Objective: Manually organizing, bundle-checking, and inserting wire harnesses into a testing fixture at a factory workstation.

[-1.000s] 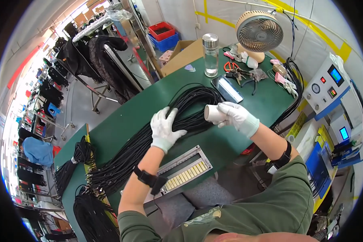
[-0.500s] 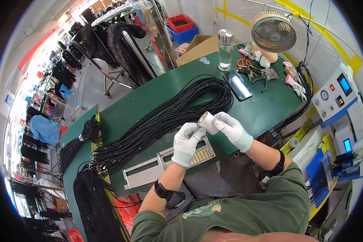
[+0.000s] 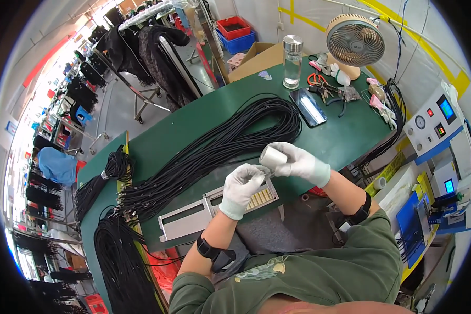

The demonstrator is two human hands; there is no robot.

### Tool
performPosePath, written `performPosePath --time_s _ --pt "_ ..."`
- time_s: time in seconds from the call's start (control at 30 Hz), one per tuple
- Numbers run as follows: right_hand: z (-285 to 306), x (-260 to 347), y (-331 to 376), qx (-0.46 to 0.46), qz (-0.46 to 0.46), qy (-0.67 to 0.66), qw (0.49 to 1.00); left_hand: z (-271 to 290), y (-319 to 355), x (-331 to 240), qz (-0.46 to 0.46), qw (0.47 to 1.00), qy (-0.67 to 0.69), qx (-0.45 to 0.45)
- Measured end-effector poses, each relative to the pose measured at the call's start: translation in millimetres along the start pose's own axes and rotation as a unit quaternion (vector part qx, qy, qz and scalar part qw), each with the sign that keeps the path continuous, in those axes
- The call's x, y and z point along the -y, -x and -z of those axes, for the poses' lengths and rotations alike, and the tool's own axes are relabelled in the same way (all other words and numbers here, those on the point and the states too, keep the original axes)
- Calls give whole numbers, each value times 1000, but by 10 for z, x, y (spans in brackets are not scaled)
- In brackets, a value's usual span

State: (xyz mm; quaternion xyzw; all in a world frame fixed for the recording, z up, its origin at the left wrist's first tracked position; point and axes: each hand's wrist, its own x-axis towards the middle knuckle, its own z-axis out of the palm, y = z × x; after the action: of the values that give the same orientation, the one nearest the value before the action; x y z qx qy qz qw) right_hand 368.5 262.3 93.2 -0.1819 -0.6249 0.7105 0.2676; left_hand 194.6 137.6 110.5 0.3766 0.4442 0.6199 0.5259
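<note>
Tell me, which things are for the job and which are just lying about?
Probably for the job:
- white roll, in the right hand
- big black cable bundle, close by

Seemingly just lying about:
- phone
- glass bottle

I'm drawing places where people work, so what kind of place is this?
It looks like a workshop or small factory: bundles of black cords lie on a green table, a machine with a dial and little screens stands to the right, and a gloved right hand holds a white roll.
</note>
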Motion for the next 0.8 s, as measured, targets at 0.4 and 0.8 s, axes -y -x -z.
performPosePath --time_s 0.4,0.8 --pt "448 282 -143 15 -89 -32 995 -102 -159 -63 22 996 -52 65" --pt "583 464 -1831 84 -45 569 817 628 -717 469 245 929 188 -203"
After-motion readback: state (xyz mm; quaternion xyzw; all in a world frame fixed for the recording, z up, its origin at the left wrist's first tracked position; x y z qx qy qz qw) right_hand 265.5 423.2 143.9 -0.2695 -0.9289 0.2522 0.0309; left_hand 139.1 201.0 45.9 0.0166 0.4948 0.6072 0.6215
